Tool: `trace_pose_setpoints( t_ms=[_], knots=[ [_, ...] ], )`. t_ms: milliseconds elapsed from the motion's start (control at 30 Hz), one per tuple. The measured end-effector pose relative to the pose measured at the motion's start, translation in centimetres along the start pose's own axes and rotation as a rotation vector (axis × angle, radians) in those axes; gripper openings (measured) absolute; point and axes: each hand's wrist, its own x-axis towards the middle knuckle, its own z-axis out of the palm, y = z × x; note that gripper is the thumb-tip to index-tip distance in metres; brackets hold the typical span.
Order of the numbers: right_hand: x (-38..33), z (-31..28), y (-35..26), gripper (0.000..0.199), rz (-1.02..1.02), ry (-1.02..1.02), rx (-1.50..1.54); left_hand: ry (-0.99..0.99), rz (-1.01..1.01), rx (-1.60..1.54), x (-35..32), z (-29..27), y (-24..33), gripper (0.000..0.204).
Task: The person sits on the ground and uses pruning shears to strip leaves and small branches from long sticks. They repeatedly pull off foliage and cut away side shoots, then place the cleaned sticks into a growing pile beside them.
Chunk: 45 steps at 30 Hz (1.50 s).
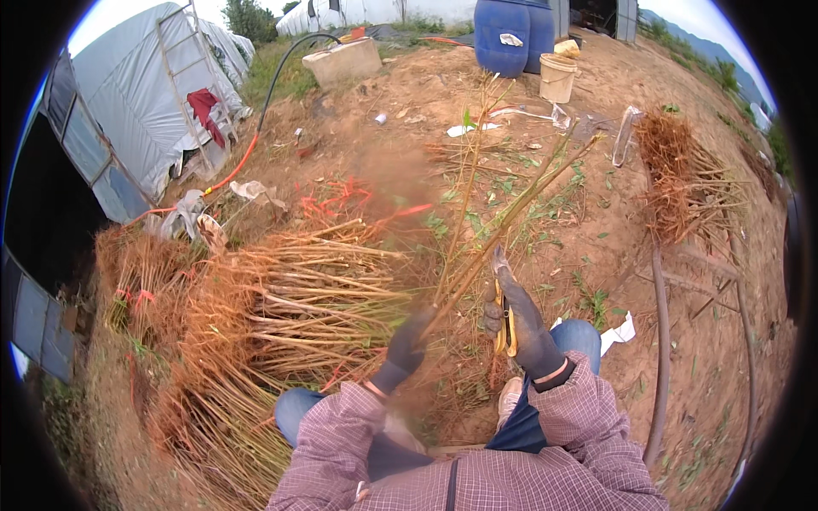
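the left hand [407, 345], in a dark glove, is closed around the lower part of a few long stems [514, 217], which slant up and to the right above the middle of the bare ground [618, 234]. the right hand [521, 319], gloved too, holds cutters [511, 330] with yellow handles, their tip close beside the stems; whether the blades touch them i cannot tell. a brown blur beyond the left hand is too smeared to make out. on the ground's left side lies a big pile of rooted stems [319, 302], roots to the left, with a smaller bundle [143, 272] toward the left edge. red ribbons [336, 201] lie just past the pile. another bundle [669, 175] lies toward the ground's right edge. near the far edge stand blue barrels [501, 38] and a beige bucket [558, 78], while an orange hose [239, 166] runs along the far left.
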Motion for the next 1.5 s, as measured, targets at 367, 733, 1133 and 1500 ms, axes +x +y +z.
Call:
trace_pose_setpoints(
  t_ms=[367, 733, 1133, 1500],
  knots=[
    [-0.6, -0.4, -2.5, 0.053, 0.038, -0.158, -0.334, -0.434, -0.394, -1.139, -1.1, -0.3, -0.7, 0.045],
    [1.4, 0.8, -3.0, 0.047, 0.025, -0.156, -0.249, -0.057, -0.122, -0.176, -0.4, -0.4, -0.7, 0.039],
    [1.6, -1.2, -3.2, 0.036, 0.004, -0.211, -0.049, -0.089, -0.302, -0.306, 0.0, -1.0, -1.0, 0.047],
    [2.4, -1.4, -4.9, 0.053, -0.127, -0.156, -0.337, -0.542, -0.328, -1.386, -1.3, -1.2, -0.4, 0.058]
  ],
)
